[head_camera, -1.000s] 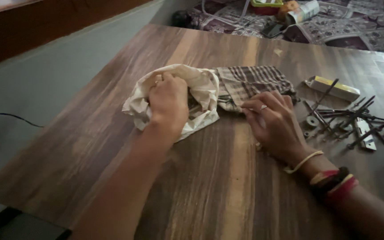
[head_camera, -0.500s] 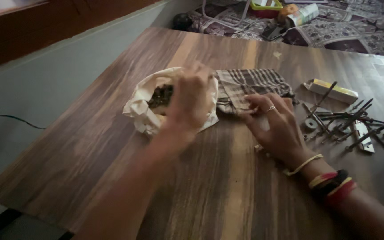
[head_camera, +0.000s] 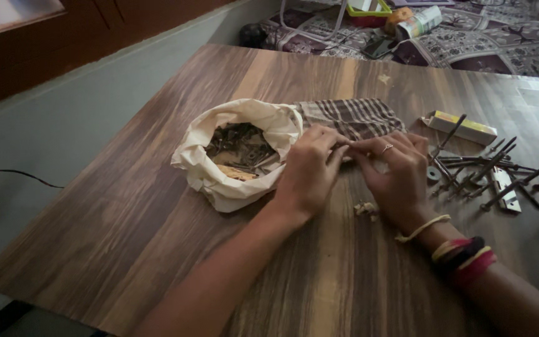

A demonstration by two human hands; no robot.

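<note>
A cream cloth bag [head_camera: 232,187] lies open on the wooden table [head_camera: 126,218], with several dark screws and nails [head_camera: 239,145] inside. A striped brown cloth [head_camera: 352,116] lies just behind it to the right. My left hand [head_camera: 310,168] rests beside the bag's right rim, fingertips meeting those of my right hand [head_camera: 394,175] over the striped cloth's near edge. What the fingertips pinch is too small to tell. My right hand wears a ring, and bangles circle the wrist.
Several long dark bolts and nails [head_camera: 494,171] lie scattered at the right, with a small yellow-and-white box [head_camera: 463,128] behind them. Small wood crumbs [head_camera: 364,209] sit near my right wrist. Beyond the table a patterned mat [head_camera: 469,43] holds a can and tray.
My left hand has left the bag's top and moved right to meet my right hand. The bag now stands open, showing its screws.
</note>
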